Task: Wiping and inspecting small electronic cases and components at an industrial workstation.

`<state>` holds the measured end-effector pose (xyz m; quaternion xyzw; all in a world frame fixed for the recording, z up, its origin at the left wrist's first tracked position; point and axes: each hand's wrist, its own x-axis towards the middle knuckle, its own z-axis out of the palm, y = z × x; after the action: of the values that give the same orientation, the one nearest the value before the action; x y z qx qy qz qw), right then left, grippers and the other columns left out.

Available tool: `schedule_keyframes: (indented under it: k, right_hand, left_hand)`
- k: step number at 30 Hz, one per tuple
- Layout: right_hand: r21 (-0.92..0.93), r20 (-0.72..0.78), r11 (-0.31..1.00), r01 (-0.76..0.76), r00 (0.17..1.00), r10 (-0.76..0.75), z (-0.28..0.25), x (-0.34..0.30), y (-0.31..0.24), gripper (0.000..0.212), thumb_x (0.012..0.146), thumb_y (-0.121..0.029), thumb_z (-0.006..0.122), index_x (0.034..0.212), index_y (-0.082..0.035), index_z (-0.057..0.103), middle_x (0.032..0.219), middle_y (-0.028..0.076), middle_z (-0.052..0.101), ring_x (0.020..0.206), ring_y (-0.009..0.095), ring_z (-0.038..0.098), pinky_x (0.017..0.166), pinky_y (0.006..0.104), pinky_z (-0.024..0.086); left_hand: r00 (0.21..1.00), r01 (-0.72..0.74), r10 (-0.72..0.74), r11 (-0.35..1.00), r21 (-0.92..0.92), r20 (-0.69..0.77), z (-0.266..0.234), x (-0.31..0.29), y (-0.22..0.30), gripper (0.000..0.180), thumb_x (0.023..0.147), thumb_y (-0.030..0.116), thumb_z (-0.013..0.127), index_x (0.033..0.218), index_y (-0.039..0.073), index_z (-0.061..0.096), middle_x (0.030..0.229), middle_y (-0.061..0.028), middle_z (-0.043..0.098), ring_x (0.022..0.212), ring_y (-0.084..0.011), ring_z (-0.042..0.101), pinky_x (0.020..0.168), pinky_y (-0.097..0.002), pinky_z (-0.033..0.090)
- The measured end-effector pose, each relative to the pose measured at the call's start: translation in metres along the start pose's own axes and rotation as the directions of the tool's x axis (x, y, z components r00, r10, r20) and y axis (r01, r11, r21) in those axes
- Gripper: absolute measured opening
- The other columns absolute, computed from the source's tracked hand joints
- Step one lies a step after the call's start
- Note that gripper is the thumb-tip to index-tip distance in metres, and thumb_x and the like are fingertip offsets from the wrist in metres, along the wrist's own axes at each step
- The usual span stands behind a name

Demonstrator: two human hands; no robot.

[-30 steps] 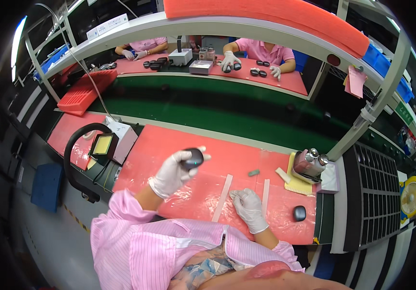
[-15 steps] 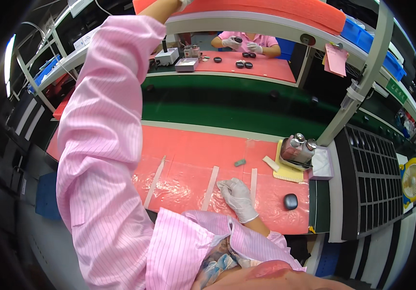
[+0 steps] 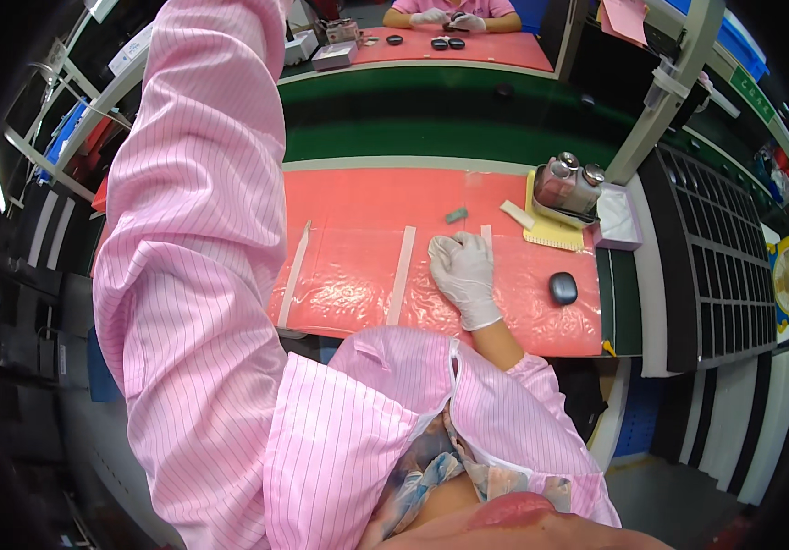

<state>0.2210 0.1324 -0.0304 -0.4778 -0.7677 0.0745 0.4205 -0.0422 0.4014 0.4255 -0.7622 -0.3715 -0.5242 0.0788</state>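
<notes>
My right hand (image 3: pixel 465 280), in a white glove, rests on the red mat (image 3: pixel 348 197) between and partly over the pale strips. Its fingers are curled in, and whatever they may hold is hidden. Just beyond the fingers lies a small grey-green block (image 3: pixel 457 215). To the right of the hand sits a dark, glossy rounded case (image 3: pixel 563 288). My left arm (image 3: pixel 202 229), in a pink striped sleeve, stretches up and forward; its hand is beyond the upper edge of the view.
At the mat's right stand capped bottles (image 3: pixel 570 186) in a holder, a yellow notepad (image 3: pixel 555 236) and a box of white wipes (image 3: pixel 616 218). Further right are a black compartment tray (image 3: pixel 724 266) and a yellow fan (image 3: pixel 788 275). Across the green belt (image 3: pixel 431 115), a co-worker's gloved hands (image 3: pixel 466 22) handle a dark case.
The view has tilted down, and my left hand's glove has gone out of it. My right hand has shifted slightly right over a strip. The co-worker has lowered the dark case and brought both hands together.
</notes>
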Motion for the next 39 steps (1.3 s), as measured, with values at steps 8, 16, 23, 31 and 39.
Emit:
schedule_keyframes:
  k: [8, 16, 23, 31, 39]
  right_hand:
    - [-0.116, 0.140, 0.993, 0.038, 0.990, -0.021, 0.002, -0.007, 0.014, 0.012, 0.080, -0.015, 0.060, 0.091, -0.014, 0.067, 0.080, 0.008, 0.056, 0.081, 0.028, 0.054, 0.074, 0.0403, 0.042]
    - [-0.099, 0.142, 0.992, -0.077, 0.986, 0.091, -0.001, -0.003, 0.003, 0.018, 0.078, -0.013, 0.064, 0.095, -0.012, 0.068, 0.082, 0.009, 0.055, 0.081, 0.029, 0.054, 0.074, 0.0412, 0.042]
    - [-0.089, 0.125, 0.981, -0.170, 0.976, 0.180, -0.003, 0.009, -0.005, 0.019, 0.078, -0.015, 0.066, 0.095, -0.009, 0.067, 0.096, 0.011, 0.058, 0.091, 0.030, 0.054, 0.082, 0.0424, 0.043]
    - [-0.247, 0.269, 0.962, -0.118, 0.945, 0.185, -0.003, 0.018, -0.002, 0.024, 0.079, -0.020, 0.060, 0.098, -0.006, 0.060, 0.099, 0.013, 0.055, 0.094, 0.032, 0.051, 0.089, 0.0445, 0.039]
    - [-0.172, 0.211, 0.979, -0.112, 0.966, 0.147, -0.005, 0.019, 0.001, 0.028, 0.077, -0.021, 0.062, 0.101, -0.007, 0.059, 0.101, 0.013, 0.055, 0.098, 0.033, 0.051, 0.090, 0.0463, 0.040]
  left_hand:
    - [0.969, 0.108, -0.058, 0.974, 0.201, -0.239, 0.031, -0.026, 0.012, 0.052, 0.089, 0.048, 0.048, 0.105, -0.001, 0.056, 0.098, -0.0283, 0.062, 0.099, -0.0409, 0.058, 0.086, -0.0438, 0.042]
    - [0.927, 0.151, -0.040, 0.949, 0.276, -0.372, 0.037, -0.040, 0.041, 0.050, 0.091, 0.047, 0.049, 0.104, 0.000, 0.052, 0.089, -0.0305, 0.062, 0.090, -0.0469, 0.059, 0.080, -0.0512, 0.045]
    - [0.980, 0.162, -0.149, 0.982, 0.094, -0.135, 0.022, -0.050, 0.058, 0.037, 0.088, 0.032, 0.060, 0.108, 0.002, 0.051, 0.080, -0.0108, 0.063, 0.076, -0.0238, 0.060, 0.071, -0.0356, 0.045]
    - [0.983, 0.181, -0.181, 0.983, -0.009, -0.034, 0.009, -0.043, 0.057, 0.045, 0.085, 0.029, 0.065, 0.119, 0.003, 0.051, 0.100, -0.0144, 0.062, 0.094, -0.0326, 0.056, 0.084, -0.0427, 0.043]
    - [0.934, 0.356, -0.357, 0.921, -0.157, 0.025, -0.045, -0.023, 0.049, 0.040, 0.091, 0.018, 0.061, 0.124, 0.000, 0.048, 0.104, -0.0144, 0.064, 0.095, -0.0250, 0.064, 0.085, -0.0336, 0.047]
